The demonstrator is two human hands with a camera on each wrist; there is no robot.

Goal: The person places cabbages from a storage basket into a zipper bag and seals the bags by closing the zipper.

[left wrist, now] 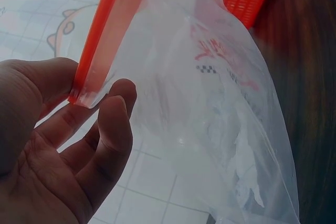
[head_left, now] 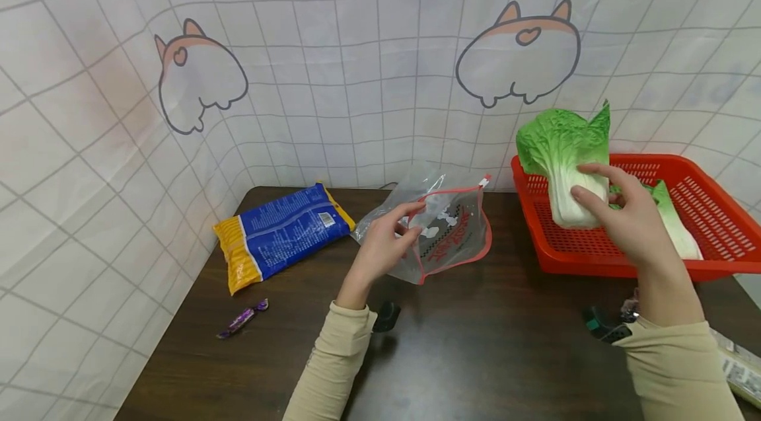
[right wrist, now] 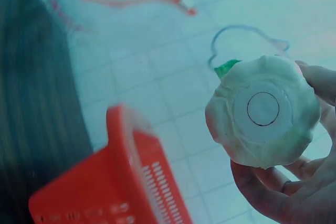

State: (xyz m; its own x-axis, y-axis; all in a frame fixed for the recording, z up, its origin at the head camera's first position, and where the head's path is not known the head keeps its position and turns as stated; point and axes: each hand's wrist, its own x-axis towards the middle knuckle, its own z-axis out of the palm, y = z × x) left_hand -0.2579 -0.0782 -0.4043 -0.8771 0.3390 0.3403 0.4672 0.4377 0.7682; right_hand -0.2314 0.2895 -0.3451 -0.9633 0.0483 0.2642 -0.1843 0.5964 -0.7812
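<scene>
While my right grip (head_left: pixel 633 209) holds the cabbage (head_left: pixel 571 160) by its pale base, near the red basket (head_left: pixel 582 263), my left grip (head_left: pixel 383 242) pinches the clear bag (head_left: pixel 458 229) by its rim. If that pinch slips, the limp mouth could sag closed; too loose a right hold could drop the cabbage.

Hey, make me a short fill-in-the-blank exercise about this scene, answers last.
The right hand holds a leafy cabbage with green tops and a ____ base.
The left hand holds a clear plastic bag edged in ____.
Near a small purple wrapped candy lies a flat plastic packet of blue and ____.
In the head view, the bag is ____ of the red perforated plastic basket.
Answers: white; red; yellow; left.
</scene>
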